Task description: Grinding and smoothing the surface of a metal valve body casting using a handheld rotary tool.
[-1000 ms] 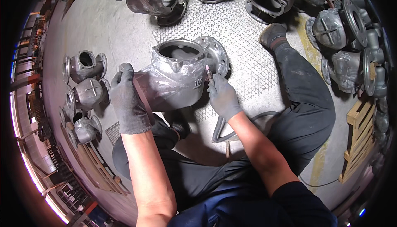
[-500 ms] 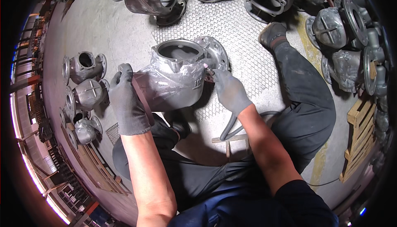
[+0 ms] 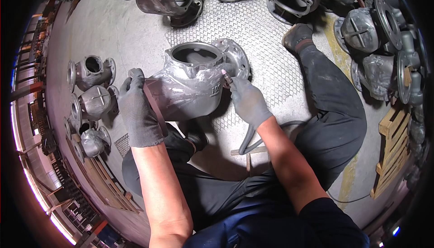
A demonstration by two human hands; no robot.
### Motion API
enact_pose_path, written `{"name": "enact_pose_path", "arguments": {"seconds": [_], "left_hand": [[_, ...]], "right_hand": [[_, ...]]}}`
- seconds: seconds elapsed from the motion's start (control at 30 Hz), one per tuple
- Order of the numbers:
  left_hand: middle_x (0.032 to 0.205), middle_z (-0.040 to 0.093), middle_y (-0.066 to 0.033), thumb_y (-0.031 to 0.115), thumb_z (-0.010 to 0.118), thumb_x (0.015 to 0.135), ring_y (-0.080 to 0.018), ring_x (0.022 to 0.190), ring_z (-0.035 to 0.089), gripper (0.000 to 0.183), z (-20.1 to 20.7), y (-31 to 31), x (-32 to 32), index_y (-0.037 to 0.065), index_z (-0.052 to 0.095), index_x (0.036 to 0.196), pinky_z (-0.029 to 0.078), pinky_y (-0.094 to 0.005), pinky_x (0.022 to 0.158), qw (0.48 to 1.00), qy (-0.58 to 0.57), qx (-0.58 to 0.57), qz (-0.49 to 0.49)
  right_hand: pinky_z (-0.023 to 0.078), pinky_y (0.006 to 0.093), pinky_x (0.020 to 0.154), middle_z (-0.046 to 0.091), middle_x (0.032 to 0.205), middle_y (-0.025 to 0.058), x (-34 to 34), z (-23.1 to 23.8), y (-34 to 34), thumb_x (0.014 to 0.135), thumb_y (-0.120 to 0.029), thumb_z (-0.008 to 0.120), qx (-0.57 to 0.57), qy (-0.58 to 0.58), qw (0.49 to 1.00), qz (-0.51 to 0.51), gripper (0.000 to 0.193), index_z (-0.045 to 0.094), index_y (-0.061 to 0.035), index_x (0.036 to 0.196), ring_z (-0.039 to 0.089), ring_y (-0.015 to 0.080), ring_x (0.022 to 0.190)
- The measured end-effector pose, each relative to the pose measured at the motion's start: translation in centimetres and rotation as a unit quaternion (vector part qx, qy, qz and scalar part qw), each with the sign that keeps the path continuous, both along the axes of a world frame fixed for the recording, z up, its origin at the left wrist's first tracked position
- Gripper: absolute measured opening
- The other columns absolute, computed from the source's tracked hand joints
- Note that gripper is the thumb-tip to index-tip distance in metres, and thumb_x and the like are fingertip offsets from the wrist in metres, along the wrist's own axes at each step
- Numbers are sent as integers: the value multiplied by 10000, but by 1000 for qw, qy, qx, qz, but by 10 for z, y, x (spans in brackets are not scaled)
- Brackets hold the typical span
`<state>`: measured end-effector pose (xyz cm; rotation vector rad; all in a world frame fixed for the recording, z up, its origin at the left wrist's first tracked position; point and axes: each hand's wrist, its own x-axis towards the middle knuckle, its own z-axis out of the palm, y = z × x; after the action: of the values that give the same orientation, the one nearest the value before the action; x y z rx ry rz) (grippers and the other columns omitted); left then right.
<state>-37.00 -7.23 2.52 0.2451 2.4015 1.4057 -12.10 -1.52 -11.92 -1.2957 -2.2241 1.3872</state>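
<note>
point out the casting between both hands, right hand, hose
Casting (image 3: 192,87), head view: front of its body
Right hand (image 3: 251,102), head view: back of the hand
Hose (image 3: 247,139), head view: stretch below right hand

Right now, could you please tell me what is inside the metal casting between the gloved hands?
Inside the metal casting, a shadowed grey wall shows through the top opening; its near side covers the deeper part.

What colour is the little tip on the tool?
The tip looks pale pink in the head view.
</note>
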Motion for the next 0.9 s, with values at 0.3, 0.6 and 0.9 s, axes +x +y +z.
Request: {"name": "enact_pose_path", "arguments": {"seconds": [0.3,0.6,0.9], "left_hand": [[1168,725,-129,268,721,1035,-194,994,684,432,5,9,9,-45,672,1329,560,-331,856,999,-25,17,16],[1238,707,-147,266,699,1052,-214,1027,687,461,7,9,6,-58,646,1376,565,-348,891,999,-42,17,5],[1258,704,-157,265,702,1050,-226,1059,690,481,12,10,12,-62,631,1397,572,-351,908,998,-61,26,21]], "right_hand": [[558,512,920,659,1204,246,-7,-35,-13,988,-70,605,58,87,992,-73,332,591,-3,1313,653,481,1075],[590,516,858,629,1244,232,-7,-34,-15,987,-47,578,35,26,998,-35,360,548,-58,1345,672,457,1042],[568,535,889,635,1222,235,-4,-39,-10,984,-46,577,-7,4,1000,-19,353,550,-58,1336,653,478,1076]]}}
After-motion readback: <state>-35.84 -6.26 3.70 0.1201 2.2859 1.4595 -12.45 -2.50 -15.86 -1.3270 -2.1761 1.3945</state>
